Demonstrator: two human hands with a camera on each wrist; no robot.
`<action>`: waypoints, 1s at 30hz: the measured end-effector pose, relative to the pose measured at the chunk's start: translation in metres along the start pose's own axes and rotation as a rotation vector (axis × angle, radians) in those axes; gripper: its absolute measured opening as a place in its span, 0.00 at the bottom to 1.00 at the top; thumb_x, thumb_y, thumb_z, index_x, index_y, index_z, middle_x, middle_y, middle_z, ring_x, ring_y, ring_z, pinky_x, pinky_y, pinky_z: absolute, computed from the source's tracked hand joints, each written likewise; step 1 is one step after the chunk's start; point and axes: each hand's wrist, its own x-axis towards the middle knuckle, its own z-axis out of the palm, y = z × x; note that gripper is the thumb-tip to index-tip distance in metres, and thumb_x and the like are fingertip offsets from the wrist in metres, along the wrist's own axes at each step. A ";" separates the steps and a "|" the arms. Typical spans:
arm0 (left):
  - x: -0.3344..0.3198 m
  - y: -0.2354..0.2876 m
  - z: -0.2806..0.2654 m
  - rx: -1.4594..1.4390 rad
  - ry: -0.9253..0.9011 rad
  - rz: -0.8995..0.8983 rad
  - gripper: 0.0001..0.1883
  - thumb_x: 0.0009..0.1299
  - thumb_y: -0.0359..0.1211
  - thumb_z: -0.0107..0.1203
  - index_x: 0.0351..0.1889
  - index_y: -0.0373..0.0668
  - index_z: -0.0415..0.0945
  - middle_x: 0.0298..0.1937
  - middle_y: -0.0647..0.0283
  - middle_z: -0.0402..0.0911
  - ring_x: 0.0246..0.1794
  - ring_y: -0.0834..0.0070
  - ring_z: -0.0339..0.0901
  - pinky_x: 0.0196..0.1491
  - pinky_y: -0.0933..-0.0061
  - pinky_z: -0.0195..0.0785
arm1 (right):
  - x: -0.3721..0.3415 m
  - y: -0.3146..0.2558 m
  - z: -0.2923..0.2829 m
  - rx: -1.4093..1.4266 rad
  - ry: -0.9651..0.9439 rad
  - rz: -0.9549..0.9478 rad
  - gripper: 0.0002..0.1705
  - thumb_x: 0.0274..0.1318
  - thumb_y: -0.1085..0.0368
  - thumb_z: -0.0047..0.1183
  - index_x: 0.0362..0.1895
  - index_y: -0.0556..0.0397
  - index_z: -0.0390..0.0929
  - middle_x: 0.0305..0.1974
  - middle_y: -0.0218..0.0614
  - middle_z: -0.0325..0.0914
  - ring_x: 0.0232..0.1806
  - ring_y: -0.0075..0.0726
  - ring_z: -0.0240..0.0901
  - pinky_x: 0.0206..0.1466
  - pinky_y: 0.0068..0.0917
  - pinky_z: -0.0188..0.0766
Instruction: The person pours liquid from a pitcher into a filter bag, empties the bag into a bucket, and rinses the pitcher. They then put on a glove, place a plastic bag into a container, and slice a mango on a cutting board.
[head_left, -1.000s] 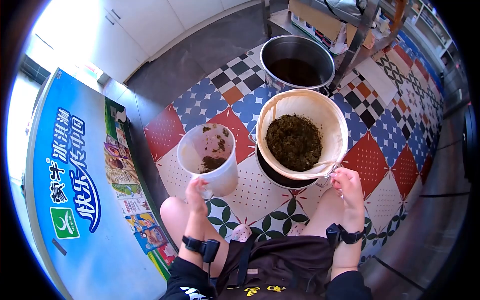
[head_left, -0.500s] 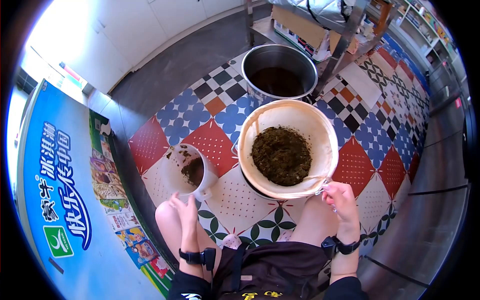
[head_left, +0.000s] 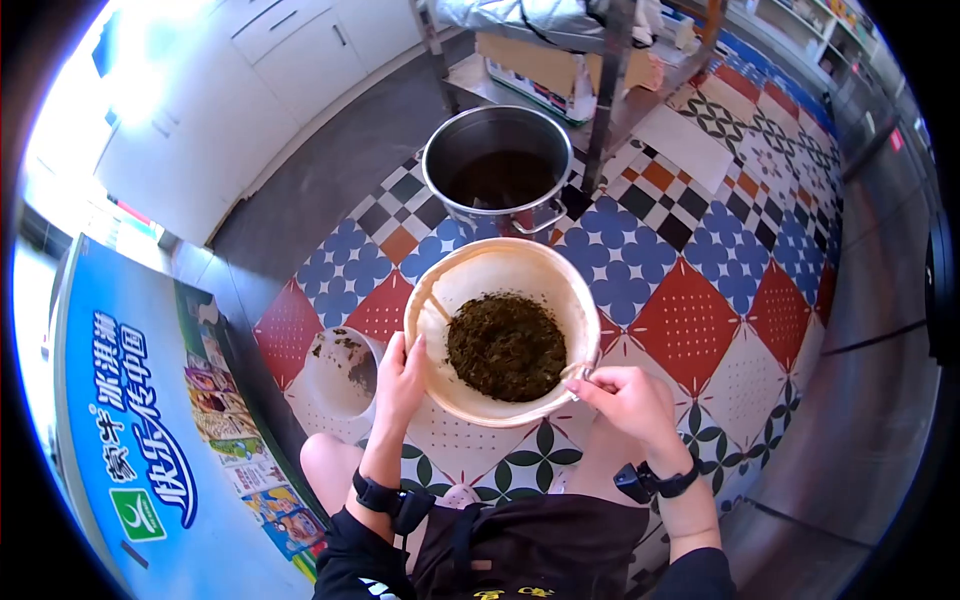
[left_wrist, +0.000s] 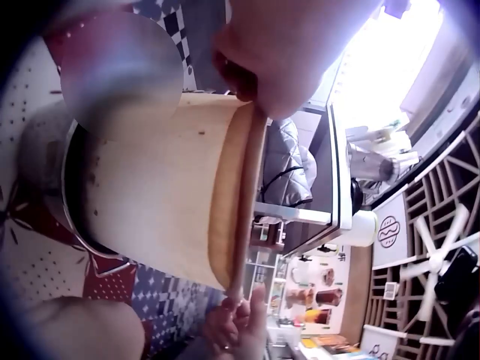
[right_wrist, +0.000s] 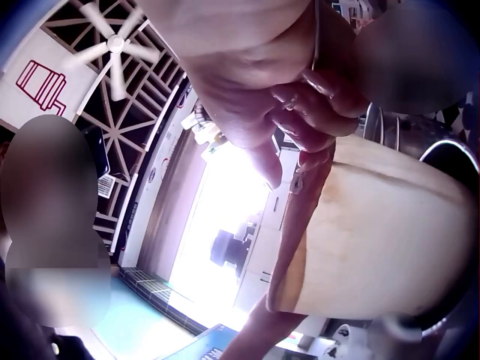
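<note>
A pale cloth filter bag [head_left: 440, 270] with a stiff round rim holds a heap of wet, dark green-brown leaves [head_left: 505, 345]. My left hand [head_left: 400, 385] grips the rim on its left side, and my right hand [head_left: 630, 400] pinches it at the near right. Both wrist views show fingers curled at the rim, with the bag's cloth side [left_wrist: 161, 180] hanging below. Under the bag, a metal pot [left_wrist: 49, 161] appears in the left wrist view; the head view hides it. A translucent plastic pitcher [head_left: 340, 375] with leaf scraps inside stands left of my left hand.
A large steel pot [head_left: 497, 207] with dark liquid stands just beyond the bag. Behind it is a metal-legged table [head_left: 607, 95]. A blue ice-cream freezer [head_left: 130, 400] flanks the left, and a steel appliance [head_left: 850, 400] the right. Patterned tiles [head_left: 690, 320] cover the floor.
My left hand has left the pitcher's side and moved right to grip the bag's rim. My right hand stays at the rim. The head view has shifted, so the scene sits further left.
</note>
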 end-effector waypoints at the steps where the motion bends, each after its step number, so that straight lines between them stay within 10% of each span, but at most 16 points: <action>1: -0.001 0.002 0.003 -0.003 0.031 0.034 0.09 0.74 0.35 0.47 0.35 0.38 0.69 0.26 0.71 0.69 0.28 0.86 0.63 0.31 0.79 0.60 | 0.005 0.010 0.002 0.008 0.011 -0.033 0.20 0.52 0.53 0.62 0.20 0.57 0.80 0.09 0.23 0.64 0.14 0.13 0.55 0.17 0.20 0.52; 7: -0.004 -0.006 -0.006 0.164 0.176 0.143 0.10 0.73 0.34 0.46 0.33 0.37 0.69 0.23 0.69 0.66 0.25 0.84 0.60 0.29 0.78 0.59 | 0.029 0.019 0.020 -0.323 0.186 -0.278 0.25 0.50 0.46 0.59 0.15 0.52 0.77 0.09 0.38 0.67 0.12 0.44 0.67 0.17 0.35 0.60; 19: 0.005 0.002 0.002 0.074 0.198 0.231 0.09 0.74 0.34 0.45 0.35 0.38 0.69 0.26 0.72 0.67 0.27 0.87 0.60 0.31 0.82 0.57 | 0.063 0.070 0.079 -0.215 0.756 -0.276 0.14 0.45 0.53 0.59 0.17 0.46 0.83 0.12 0.34 0.73 0.14 0.41 0.72 0.17 0.32 0.64; 30: -0.009 0.059 0.010 0.247 0.237 0.428 0.12 0.75 0.34 0.45 0.29 0.40 0.64 0.22 0.76 0.60 0.23 0.89 0.54 0.26 0.84 0.49 | 0.073 0.071 0.093 0.114 0.872 -0.409 0.15 0.43 0.61 0.61 0.12 0.53 0.75 0.12 0.39 0.68 0.14 0.41 0.67 0.18 0.31 0.61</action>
